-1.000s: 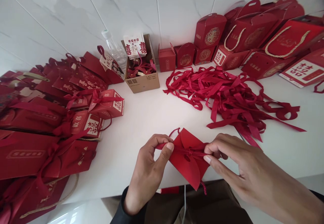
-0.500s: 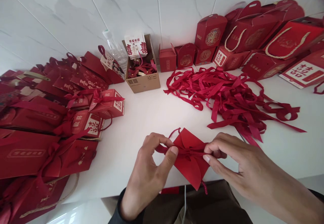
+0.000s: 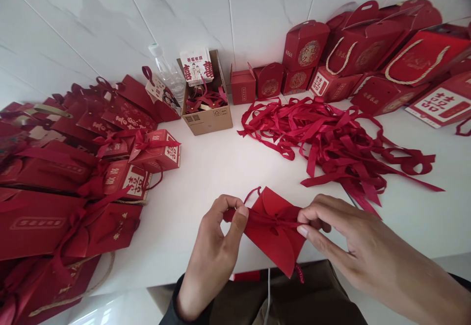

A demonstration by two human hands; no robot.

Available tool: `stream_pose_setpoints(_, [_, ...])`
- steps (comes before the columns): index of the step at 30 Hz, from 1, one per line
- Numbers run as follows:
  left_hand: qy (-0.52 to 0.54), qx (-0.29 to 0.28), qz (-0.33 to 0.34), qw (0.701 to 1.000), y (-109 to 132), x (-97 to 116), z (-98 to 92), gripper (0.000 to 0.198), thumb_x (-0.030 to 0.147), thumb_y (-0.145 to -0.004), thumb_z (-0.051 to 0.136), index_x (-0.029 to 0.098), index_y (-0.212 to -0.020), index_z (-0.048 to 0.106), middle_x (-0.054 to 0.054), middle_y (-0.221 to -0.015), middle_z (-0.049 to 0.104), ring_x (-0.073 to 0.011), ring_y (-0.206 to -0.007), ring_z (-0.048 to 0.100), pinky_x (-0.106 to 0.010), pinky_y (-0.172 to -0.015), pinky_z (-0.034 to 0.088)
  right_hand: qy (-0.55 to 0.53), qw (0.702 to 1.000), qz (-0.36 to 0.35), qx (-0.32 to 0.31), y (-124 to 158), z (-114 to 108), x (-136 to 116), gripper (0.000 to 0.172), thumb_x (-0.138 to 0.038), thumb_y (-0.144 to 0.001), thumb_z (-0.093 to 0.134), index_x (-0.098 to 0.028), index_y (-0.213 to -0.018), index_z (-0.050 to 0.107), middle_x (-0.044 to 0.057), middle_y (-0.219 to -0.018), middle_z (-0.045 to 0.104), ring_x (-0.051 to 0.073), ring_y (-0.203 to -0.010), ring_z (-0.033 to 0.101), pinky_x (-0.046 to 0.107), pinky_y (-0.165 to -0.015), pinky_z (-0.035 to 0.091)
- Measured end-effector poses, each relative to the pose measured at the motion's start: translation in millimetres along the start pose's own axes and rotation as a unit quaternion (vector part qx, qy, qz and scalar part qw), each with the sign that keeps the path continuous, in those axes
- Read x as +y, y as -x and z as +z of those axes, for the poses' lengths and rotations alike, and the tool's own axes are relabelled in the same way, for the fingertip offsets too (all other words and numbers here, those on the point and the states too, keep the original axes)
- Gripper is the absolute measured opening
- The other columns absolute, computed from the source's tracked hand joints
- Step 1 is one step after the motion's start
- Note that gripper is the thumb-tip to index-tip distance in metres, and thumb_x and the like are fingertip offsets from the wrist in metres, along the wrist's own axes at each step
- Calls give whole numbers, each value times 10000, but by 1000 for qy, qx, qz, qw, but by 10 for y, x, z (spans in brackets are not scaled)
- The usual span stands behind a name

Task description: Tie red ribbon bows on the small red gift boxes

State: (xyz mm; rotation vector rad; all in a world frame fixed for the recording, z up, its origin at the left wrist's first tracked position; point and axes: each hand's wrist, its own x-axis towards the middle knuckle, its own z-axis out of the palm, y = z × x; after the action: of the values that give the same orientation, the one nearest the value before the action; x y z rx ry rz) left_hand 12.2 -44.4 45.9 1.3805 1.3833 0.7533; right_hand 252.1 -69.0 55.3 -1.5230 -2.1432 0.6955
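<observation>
Backing the white table [image 3: 195,192]: grey-veined tiles [image 3: 184,11]
Red box [image 3: 270,249]: smooth card, curved flaps
Ribbon [image 3: 278,221]: satiny, narrow
Left hand [image 3: 215,246]: pinching ribbon
Right hand [image 3: 349,234]: pinching ribbon opposite

white table [image 3: 176,212] with ribbons [image 3: 342,134], boxes [image 3: 243,87]

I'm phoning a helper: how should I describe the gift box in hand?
Start at the white table, near edge. Between the left hand and right hand, find a red gift box turned cornerwise. Only this one has its ribbon pinched from both sides.
</observation>
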Motion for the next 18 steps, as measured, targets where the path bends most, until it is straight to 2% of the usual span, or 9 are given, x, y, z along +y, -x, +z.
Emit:
stream_pose_setpoints(6, [-8, -1, -12, 1000, 39, -76, -25, 337, 503, -1039, 470, 241, -834, 522, 12, -761, 454, -177, -719, 418, -306, -646, 352, 4, 1000, -2, -7, 31, 49, 51, 153, -251, -1038, 494, -260, -952, 620, 33, -918, 687, 197, -806, 701, 311, -690, 562])
stream_pose_setpoints(13, [2, 23, -18, 1000, 48, -139, -49, 313, 476, -1041, 480, 238, -846, 543, 4, -784, 506, -183, -760, 480, -313, -690, 385, -1, 1000, 7, -9, 54, 4, 41, 137, -316, -1054, 520, -279, -983, 631, 21, -942, 713, 195, -833, 719, 296, -681, 570])
stream_pose_setpoints(15, [1, 22, -15, 1000, 67, -153, -79, 329, 523, -1038, 491, 241, -897, 585, -11, -831, 569, -196, -817, 530, -325, -748, 415, -1, 1000, 14, 14, 80, -30, 64, 138, -393, -1052, 546, -304, -1104, 638, 30, -1057, 733, 208, -937, 739, 286, -685, 586])
stream_pose_setpoints(18, [-6, 37, 1, 999, 117, -195, -121, 302, 547, -1009, 563, 259, -1072, 628, -35, -954, 653, -216, -916, 585, -343, -831, 443, 12, 996, 32, 77, 116, -44, 159, 319, -464, -1041, 551, -345, -1334, 592, 60, -1303, 697, 259, -1165, 711, 328, -771, 619])
